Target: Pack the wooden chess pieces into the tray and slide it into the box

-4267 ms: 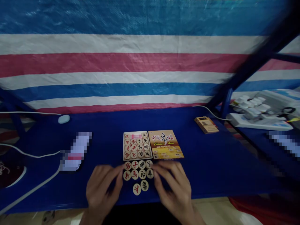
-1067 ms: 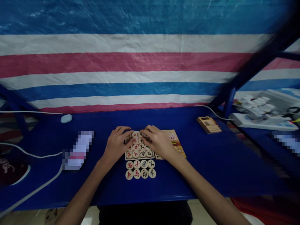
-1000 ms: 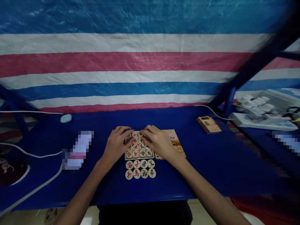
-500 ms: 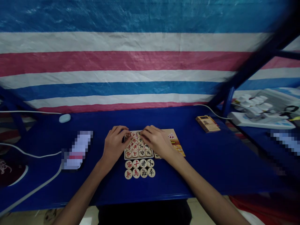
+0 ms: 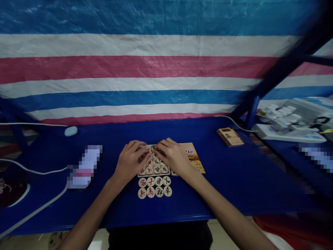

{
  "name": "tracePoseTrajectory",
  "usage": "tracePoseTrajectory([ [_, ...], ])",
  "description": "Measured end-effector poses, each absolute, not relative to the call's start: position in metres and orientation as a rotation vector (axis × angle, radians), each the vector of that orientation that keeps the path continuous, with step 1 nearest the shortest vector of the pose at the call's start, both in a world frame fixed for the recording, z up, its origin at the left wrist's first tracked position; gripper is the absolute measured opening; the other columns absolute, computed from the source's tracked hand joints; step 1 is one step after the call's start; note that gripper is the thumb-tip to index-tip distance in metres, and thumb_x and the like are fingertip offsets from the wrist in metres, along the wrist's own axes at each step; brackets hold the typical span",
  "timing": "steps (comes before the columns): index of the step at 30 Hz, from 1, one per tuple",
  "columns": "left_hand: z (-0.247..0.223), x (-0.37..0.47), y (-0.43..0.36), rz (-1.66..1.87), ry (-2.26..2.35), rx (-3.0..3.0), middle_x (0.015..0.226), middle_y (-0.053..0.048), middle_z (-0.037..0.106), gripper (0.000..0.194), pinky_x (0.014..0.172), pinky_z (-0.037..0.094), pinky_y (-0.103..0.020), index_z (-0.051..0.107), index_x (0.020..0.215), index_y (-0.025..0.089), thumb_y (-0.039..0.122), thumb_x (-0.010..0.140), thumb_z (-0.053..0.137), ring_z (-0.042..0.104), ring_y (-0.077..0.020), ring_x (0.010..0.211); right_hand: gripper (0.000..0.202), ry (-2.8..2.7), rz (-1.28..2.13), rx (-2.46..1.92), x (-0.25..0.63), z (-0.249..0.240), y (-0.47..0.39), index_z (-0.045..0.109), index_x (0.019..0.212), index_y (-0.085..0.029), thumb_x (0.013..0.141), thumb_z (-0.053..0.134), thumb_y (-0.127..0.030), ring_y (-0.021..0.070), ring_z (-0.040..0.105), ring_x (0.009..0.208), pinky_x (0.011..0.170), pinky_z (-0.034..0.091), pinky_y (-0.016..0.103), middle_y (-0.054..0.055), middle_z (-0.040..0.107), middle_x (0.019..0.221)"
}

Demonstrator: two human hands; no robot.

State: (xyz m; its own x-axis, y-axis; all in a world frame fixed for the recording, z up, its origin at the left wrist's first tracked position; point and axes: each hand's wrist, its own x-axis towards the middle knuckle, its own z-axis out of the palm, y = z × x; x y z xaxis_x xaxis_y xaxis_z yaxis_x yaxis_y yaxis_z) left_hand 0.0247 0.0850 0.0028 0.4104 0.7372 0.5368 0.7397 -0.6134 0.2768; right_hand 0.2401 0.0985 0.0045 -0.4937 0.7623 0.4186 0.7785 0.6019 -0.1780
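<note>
A white tray (image 5: 154,175) of round Chinese chess pieces (image 5: 156,169) lies on the blue table. Over its left side is my left hand (image 5: 131,158), fingers bent onto the upper pieces. My right hand (image 5: 171,154) curls over the tray's upper right part. What the fingertips of either hand touch or hold is too small and covered to tell. Below the tray, two rows of loose pieces (image 5: 159,192) with red and black characters lie flat. A printed box lid or sheet (image 5: 197,160) lies partly under my right hand.
A phone (image 5: 87,166) and a white cable (image 5: 39,211) lie on the left, with a pale oval case (image 5: 71,131) behind. A small brown box (image 5: 230,137) stands at the back right. A power strip (image 5: 288,133) with plugs is farther right.
My left hand has moved slightly right over the tray and now covers more of the pieces in the left columns. My right hand has hardly moved. The view has shifted a little.
</note>
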Motion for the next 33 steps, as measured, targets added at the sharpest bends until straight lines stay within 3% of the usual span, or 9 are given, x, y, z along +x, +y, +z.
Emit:
tracePoseTrajectory([
  [5,0.005,0.029,0.08,-0.875,-1.214,-2.754,0.131,-0.005,0.068,0.019,0.102,0.049,-0.051,0.076,0.109,0.029,0.026,0.094,0.063,0.053,-0.03,0.133,0.017,-2.35,-0.036,-1.239,0.24,0.004,0.099,0.071,0.096,-0.021,0.099,0.056,-0.029,0.0222,0.058,0.09,0.077,0.042,0.036,0.006,0.072,0.09],
  [12,0.008,0.026,0.079,-0.808,-1.17,-2.832,0.139,-0.003,0.063,0.024,0.106,0.045,-0.053,0.074,0.116,0.031,0.028,0.097,0.059,0.045,-0.0286,0.141,0.015,-2.279,0.006,-1.3,0.236,0.004,0.097,0.071,0.095,-0.023,0.098,0.057,-0.027,0.0217,0.059,0.088,0.072,0.041,0.035,0.004,0.073,0.092],
  [17,0.009,0.026,0.078,-0.808,-1.154,-2.879,0.138,-0.002,0.063,0.022,0.107,0.045,-0.052,0.074,0.114,0.032,0.029,0.097,0.06,0.044,-0.0277,0.142,0.015,-2.231,0.033,-1.338,0.233,0.006,0.094,0.07,0.094,-0.024,0.096,0.056,-0.021,0.0207,0.06,0.085,0.071,0.041,0.034,0.003,0.072,0.09],
  [24,0.009,0.025,0.079,-0.77,-1.17,-2.884,0.139,-0.002,0.063,0.024,0.107,0.045,-0.052,0.073,0.117,0.033,0.03,0.099,0.057,0.043,-0.0275,0.143,0.014,-2.219,0.011,-1.375,0.231,0.007,0.094,0.069,0.091,-0.024,0.096,0.058,-0.03,0.0229,0.059,0.087,0.073,0.039,0.036,0.005,0.072,0.087],
  [33,0.009,0.024,0.079,-0.75,-1.155,-2.894,0.139,-0.002,0.062,0.024,0.106,0.044,-0.051,0.074,0.117,0.032,0.03,0.098,0.058,0.044,-0.0284,0.143,0.007,-2.154,0.066,-1.425,0.228,0.005,0.094,0.065,0.098,-0.026,0.092,0.063,-0.027,0.0201,0.061,0.085,0.063,0.032,0.032,0.0,0.071,0.087],
])
